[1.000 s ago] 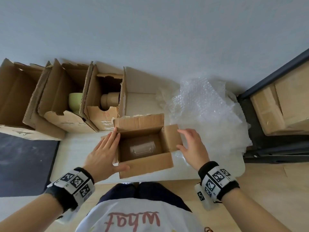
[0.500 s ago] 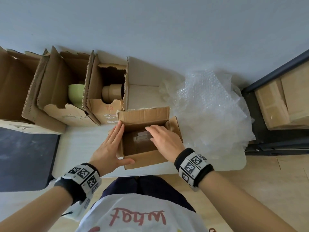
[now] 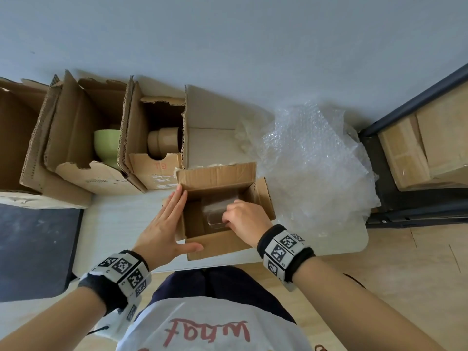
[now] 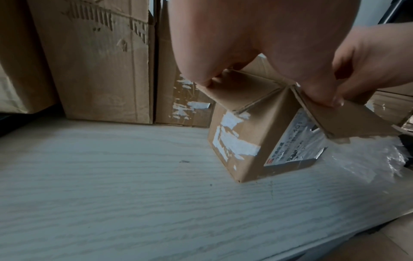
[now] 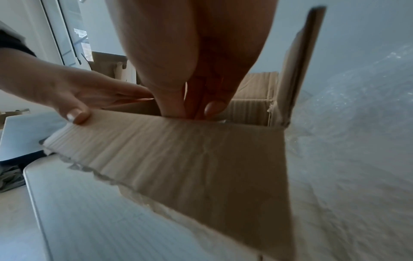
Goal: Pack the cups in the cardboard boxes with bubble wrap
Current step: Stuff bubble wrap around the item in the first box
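A small open cardboard box (image 3: 217,243) stands on the white table (image 3: 121,219) right in front of me. A clear glass cup (image 3: 217,207) lies inside it. My right hand (image 3: 247,220) reaches down into the box, and its curled fingers pinch the cup's near edge; in the right wrist view the fingertips (image 5: 214,107) vanish behind the front flap (image 5: 190,159). My left hand (image 3: 164,224) lies flat with straight fingers on the box's left flap. Its thumb (image 4: 324,91) presses the front flap. Crumpled bubble wrap (image 3: 311,168) is heaped just right of the box.
Larger open boxes line the wall behind. One holds a green cup (image 3: 106,143), the one beside it a tan cup (image 3: 163,141). A dark slab (image 3: 33,249) sits at the left. A dark-framed wooden shelf (image 3: 417,153) stands at the right.
My right hand moved from the box's right flap into the box and closed its fingers on the glass cup. The left hand stays on the left flap.
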Available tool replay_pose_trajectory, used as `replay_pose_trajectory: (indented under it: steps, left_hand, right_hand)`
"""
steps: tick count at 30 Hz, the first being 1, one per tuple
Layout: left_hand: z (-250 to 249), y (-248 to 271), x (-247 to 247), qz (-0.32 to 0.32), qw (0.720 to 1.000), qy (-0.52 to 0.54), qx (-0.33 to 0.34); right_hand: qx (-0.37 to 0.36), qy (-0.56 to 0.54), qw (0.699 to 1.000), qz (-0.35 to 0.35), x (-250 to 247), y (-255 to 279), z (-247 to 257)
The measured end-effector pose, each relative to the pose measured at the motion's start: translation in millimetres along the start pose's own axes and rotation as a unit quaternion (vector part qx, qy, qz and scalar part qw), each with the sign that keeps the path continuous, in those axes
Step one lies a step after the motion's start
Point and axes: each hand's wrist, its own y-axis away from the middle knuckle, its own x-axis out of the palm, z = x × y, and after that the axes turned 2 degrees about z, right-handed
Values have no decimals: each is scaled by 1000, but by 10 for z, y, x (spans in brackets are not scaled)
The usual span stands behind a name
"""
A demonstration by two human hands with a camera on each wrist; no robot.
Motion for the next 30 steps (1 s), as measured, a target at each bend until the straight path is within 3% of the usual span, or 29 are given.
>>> replay_pose_trajectory:
  steps: [6,8,10,12,13,15,18,21,24,30]
  left_hand:
    - [-5,-10,2,-3,1000,6,7]
    - [-10,-26,1,-3,1000,6,7]
    - [-10,-35,-1,0,1000,1,2]
    - [-5,-32,0,-3,1000,-1,1]
    - [-3,-26,1,-5,1000,-3,1]
    - [-6,-17,1,-8,1000,-13,2]
    - [-17,-13,-4,-7,999,-32,-3]
    - [-26,-2,-8,-4,998,-57,-9]
    - [-41,3,-9,2,994,-105,-19]
    - [-102,39,40,-10,980,-195,-27]
  right_hand:
    - [16,-55,998,36,-28,86,-35]
    - [-9,-77,996,-52,-97,189,-37]
    - [-9,-98,977,-189,-212,304,-118]
    - [34,-92,951,-294,-319,416,-333]
    - [73,-92,945,-305,-355,465,-482]
    - [172,-101,947,-252,-347,534,-827]
    - [300,-58,947,-100,-188,578,-1285]
    - [355,-22,934,-7,-25,586,-1531]
    - [361,-3,933,-13,118,583,-1641]
    - [362,73,923,-106,150,612,-1664]
